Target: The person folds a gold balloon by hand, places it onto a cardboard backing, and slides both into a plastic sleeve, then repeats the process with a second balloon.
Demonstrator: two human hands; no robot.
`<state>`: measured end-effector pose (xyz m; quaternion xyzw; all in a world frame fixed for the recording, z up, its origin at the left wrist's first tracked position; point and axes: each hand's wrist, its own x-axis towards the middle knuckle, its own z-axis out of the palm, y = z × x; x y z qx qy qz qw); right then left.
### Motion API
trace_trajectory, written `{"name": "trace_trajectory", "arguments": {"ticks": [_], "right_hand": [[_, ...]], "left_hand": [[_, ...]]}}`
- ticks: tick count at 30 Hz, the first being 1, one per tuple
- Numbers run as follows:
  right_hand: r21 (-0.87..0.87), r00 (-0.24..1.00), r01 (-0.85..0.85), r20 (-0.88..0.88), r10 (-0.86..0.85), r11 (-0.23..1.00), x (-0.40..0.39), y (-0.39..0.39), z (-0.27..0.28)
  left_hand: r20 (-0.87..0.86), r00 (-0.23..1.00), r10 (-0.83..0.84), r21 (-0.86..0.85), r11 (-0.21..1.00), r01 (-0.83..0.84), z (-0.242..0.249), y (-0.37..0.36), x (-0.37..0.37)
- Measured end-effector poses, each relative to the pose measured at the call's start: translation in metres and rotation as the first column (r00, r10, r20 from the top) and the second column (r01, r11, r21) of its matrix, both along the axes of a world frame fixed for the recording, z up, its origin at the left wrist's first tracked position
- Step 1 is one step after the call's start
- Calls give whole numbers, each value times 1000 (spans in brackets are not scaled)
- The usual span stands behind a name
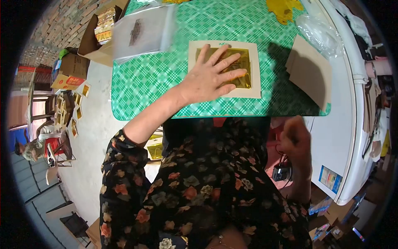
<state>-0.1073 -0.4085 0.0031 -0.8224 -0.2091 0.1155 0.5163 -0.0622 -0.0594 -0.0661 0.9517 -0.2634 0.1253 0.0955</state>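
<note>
My left hand (213, 76) lies flat with its fingers spread over a gold foil packet (245, 79). Beneath the packet is a beige backing card (255, 62) with a small hanging slot at its top edge; the hand hides much of the packet. Below the table's front edge, at the right, is my right hand (295, 135). It is in shadow and slightly blurred, with the fingers curled closed. Whatever it may hold cannot be made out. Several plain beige cards (309, 72) lie stacked at the table's right side.
Clear plastic sleeves (145, 31) lie at the table's left, and gold foil (285, 10) and crumpled clear plastic (317, 35) at the back right. An open carton (89, 50) stands left of the table. Further left, a person (35, 149) sits near several gold-fronted cards on the floor (74, 126).
</note>
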Motion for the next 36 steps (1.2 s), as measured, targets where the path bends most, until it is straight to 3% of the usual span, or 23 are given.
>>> {"name": "trace_trajectory", "arguments": {"ticks": [1, 3, 5, 9, 11, 16, 32, 36], "right_hand": [[-204, 997, -44, 47, 55, 978, -1, -2, -2], [-323, 964, -48, 231, 128, 945, -3, 1, -25], [-433, 874, -30, 427, 234, 901, -2, 6, -38], [-558, 790, 14, 514, 333, 829, 8, 7, -43], [-606, 754, 29, 536, 381, 795, 13, 10, -43], [-641, 694, -32, 539, 478, 767, 28, 22, -40], [-453, 667, -131, 618, 417, 882, 39, 35, -51], [-409, 718, -180, 567, 404, 895, 41, 46, -41]], "left_hand": [[51, 999, 14, -15, 1000, -14, 3, -2, -5], [158, 987, 33, -42, 999, -27, 8, -4, -14], [154, 987, 46, -91, 995, -32, 18, -4, -24], [49, 995, 85, -241, 968, -71, 22, 10, -63], [-16, 992, 126, -190, 973, -127, 27, 20, -92], [-104, 964, 243, -95, 963, -253, 23, 32, -145], [54, 941, 334, -264, 914, -309, -7, 23, -158], [48, 924, 380, -331, 879, -344, -7, 20, -157]]}}
